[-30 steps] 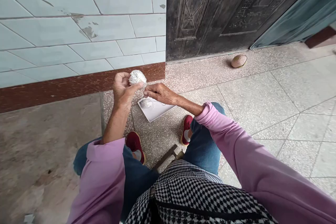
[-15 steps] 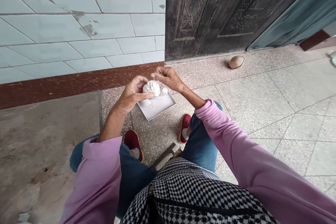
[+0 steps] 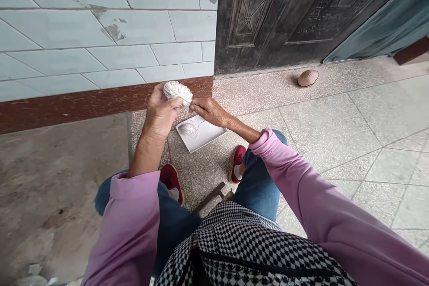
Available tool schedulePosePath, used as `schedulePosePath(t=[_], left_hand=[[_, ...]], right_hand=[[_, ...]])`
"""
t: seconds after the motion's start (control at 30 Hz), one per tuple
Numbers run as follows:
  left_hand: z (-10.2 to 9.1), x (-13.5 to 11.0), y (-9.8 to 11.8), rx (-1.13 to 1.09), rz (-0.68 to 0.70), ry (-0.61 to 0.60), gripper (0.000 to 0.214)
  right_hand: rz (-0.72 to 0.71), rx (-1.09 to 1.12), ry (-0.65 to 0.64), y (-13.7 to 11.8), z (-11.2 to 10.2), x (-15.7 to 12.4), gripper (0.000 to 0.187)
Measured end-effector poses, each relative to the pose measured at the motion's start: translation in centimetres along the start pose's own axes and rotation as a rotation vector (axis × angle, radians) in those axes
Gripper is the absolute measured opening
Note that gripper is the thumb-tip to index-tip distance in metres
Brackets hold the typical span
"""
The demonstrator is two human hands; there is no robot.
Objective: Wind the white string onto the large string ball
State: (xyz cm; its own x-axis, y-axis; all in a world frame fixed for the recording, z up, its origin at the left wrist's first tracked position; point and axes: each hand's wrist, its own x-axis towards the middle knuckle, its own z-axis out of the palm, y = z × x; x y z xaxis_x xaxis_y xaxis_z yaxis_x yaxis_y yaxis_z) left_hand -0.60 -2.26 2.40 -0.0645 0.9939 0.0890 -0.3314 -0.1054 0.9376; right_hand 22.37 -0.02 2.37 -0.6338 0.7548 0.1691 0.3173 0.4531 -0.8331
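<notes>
My left hand (image 3: 161, 109) grips a ball of white yarn (image 3: 177, 92), thumb across its near side and fingers behind it. Close against the ball's lower right side is my right hand (image 3: 211, 111), its fingers pinched together; whatever strand they hold is too fine to make out. Below both hands a shallow white box lid (image 3: 209, 136) lies on the floor. In its left part rests a smaller ball of white yarn (image 3: 188, 129), with loose strands curling beside it.
A tiled wall (image 3: 140, 29) with a brown skirting stands ahead, beside a dark carved door (image 3: 278, 13). On the floor by the door sits a round pinkish object (image 3: 308, 78). My red shoes (image 3: 171, 181) flank a wooden stool part (image 3: 211, 198).
My left hand has lifted the yarn ball up and left and turned it. My right hand has gone from above the ball to its lower right side.
</notes>
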Motion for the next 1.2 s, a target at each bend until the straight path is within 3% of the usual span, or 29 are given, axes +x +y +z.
schedulePosePath(t=[0.2,0.33,0.47,0.63,0.87,1.07,1.2], left_hand=[[-0.6,0.2,-1.0,0.115,0.071,0.087,0.081],[-0.2,0.0,-1.3,0.18,0.111,0.072,0.08],[0.7,-0.5,-1.5,0.244,0.057,-0.007,0.081],[1.8,-1.9,-1.0,0.18,-0.051,-0.219,0.075],[1.6,-2.7,0.1,0.08,-0.121,-0.287,0.071],[2.1,-2.2,-0.7,-0.057,-0.16,-0.19,0.071],[1.7,-1.2,-1.5,-0.106,-0.101,-0.085,0.069]], right_hand=[[-0.058,0.093,-0.15,-0.3,0.6,-0.5,0.035],[-0.11,0.288,-0.186,-0.6,-0.8,-0.4,0.037],[0.034,0.342,-0.063,-1.9,-3.3,-0.7,0.04],[0.165,0.373,0.168,-3.3,-4.9,-0.6,0.052],[0.249,0.416,0.221,-2.3,-2.7,0.3,0.056],[0.191,0.409,0.236,0.0,-1.7,0.7,0.051],[0.112,0.246,0.173,1.3,-1.2,1.0,0.041]])
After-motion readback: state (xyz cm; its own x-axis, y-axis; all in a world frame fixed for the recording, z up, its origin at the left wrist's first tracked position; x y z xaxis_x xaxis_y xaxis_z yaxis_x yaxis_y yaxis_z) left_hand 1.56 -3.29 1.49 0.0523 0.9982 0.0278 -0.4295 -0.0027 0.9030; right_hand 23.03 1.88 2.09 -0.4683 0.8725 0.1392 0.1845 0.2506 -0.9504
